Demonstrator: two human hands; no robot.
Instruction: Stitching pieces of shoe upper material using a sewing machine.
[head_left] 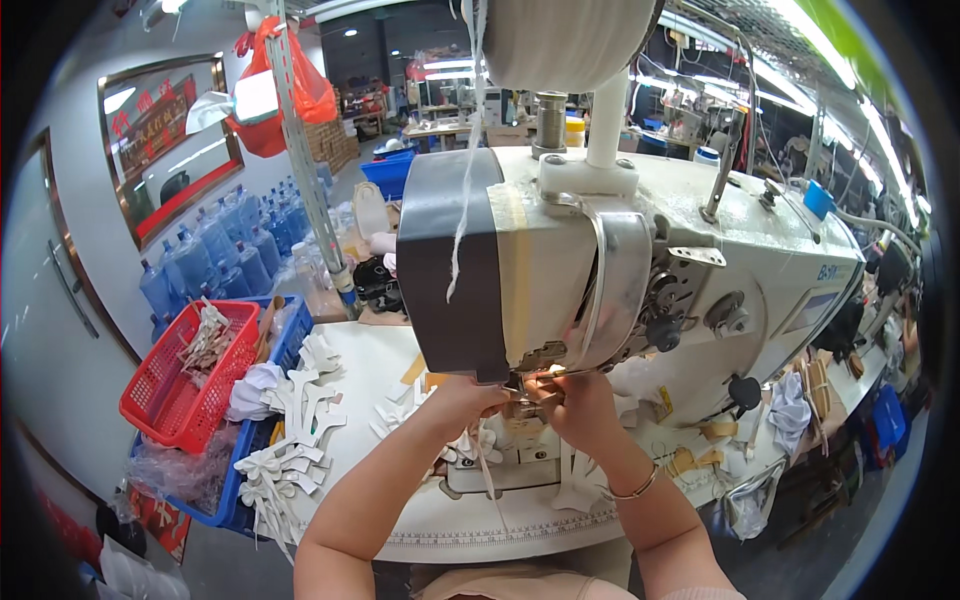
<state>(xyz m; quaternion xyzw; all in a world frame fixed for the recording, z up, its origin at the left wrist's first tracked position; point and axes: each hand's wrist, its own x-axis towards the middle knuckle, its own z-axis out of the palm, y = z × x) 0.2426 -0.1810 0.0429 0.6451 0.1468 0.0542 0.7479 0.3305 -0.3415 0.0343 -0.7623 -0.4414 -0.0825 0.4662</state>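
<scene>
A large white sewing machine (560,270) with a dark grey end cover stands right in front of me. Beneath its head, by the needle area, my left hand (468,402) reaches in from the left with its fingers closed. From the other side my right hand (580,408) meets it, fingers bent and pinched together near the presser foot. What the fingertips grip is too small and partly hidden by the machine head. White cut pieces (400,408) lie beside my left hand, and a narrow white strip (487,462) hangs below it.
More white pieces (300,410) are heaped on the table's left side. Past them stand a red basket (160,400) and a blue crate (215,515). A post with a lamp (255,97) rises behind. Fabric scraps (700,460) and a grey-white cloth (790,410) lie at right.
</scene>
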